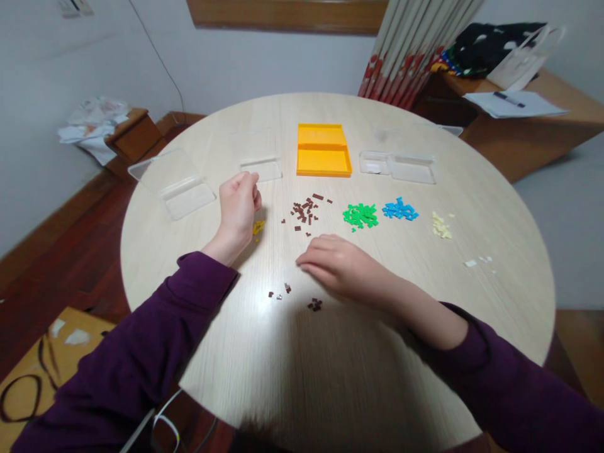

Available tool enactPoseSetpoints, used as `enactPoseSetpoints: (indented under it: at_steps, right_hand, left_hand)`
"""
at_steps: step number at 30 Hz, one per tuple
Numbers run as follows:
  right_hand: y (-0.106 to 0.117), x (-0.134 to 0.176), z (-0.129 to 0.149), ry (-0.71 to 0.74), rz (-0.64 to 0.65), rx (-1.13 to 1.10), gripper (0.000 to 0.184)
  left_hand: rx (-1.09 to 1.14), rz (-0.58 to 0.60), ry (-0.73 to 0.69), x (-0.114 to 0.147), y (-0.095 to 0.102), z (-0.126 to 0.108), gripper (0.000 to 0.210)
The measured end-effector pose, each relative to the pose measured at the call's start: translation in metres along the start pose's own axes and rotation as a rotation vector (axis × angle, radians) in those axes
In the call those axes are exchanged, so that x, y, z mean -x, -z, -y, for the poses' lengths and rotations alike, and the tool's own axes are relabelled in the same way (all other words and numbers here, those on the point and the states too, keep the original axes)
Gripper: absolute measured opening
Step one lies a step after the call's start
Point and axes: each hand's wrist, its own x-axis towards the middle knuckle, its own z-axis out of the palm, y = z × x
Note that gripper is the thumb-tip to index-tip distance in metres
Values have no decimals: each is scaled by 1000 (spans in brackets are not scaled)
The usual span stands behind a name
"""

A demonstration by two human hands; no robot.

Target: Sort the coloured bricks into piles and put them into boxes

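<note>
My left hand [240,204] is curled closed above the table, near a clear plastic box [262,170] and beside a few small yellow pieces [258,228]; whatever its fingers hold is hidden. Lower and to the right, my right hand [330,261] has its fingers pressed together over the tabletop, and I cannot make out anything between them. Small brown bricks [306,211] lie scattered just beyond it. Nearer to me are a small dark brown cluster [315,305] and a few tiny brown and greyish pieces [279,294].
Piles of green bricks [361,216], blue bricks [400,209] and pale yellow bricks [441,225] lie to the right, with white bits [470,263] beyond. An open orange box [324,173] stands at the back, between clear boxes [189,200]. The round table's [250,352] edge curves around.
</note>
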Motion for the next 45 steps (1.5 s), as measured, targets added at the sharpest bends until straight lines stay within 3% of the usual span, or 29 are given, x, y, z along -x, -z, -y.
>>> enactPoseSetpoints:
  at_steps: [3,6,13,19,27,34,41,45]
  right_hand:
    - [9,2,-22,-169,-180,52,23]
    - [10,4,-38,-244,-246,104,24]
    - [-5,0,-39,-144,-150,70,31]
    - [-6,1,-40,-143,-139,48,28]
    - [1,1,-5,33,42,-149,30]
    - [7,1,-17,-108,-11,-80,32]
    - [0,1,8,47,193,-105,34]
    - [0,-2,-4,-85,30,-27,34]
  left_hand:
    - [-16,0,15,0,0,0,43]
    - [-14,1,23,0,1,1,43]
    - [18,14,5,0,1,2,43]
    - [-5,10,19,0,0,1,42]
    - [1,7,7,1,0,-1,45]
    - [-30,5,21,1,0,0,44]
    - [-20,0,7,2,0,-1,42]
    - [-11,-1,8,2,0,-1,43]
